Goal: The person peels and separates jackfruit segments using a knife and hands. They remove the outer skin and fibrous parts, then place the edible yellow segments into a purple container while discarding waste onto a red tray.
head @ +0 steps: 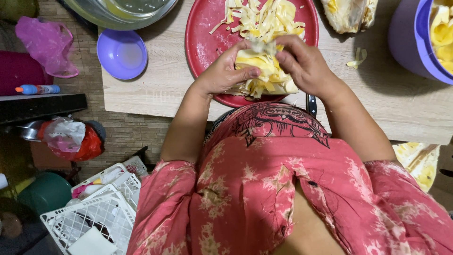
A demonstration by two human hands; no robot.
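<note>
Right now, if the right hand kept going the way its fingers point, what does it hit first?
The right hand points toward the left hand, so it would likely meet the yellow fruit piece held between them first.

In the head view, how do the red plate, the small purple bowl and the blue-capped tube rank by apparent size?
1. Red plate, largest, though partly covered.
2. Small purple bowl.
3. Blue-capped tube, smallest; it lies lower than the table, farther from the camera, so its true size is unsure.

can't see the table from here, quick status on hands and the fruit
Left hand and right hand both gripping the yellow fruit chunk. Chunk held over red plate of strips. Nothing in the way.
</note>
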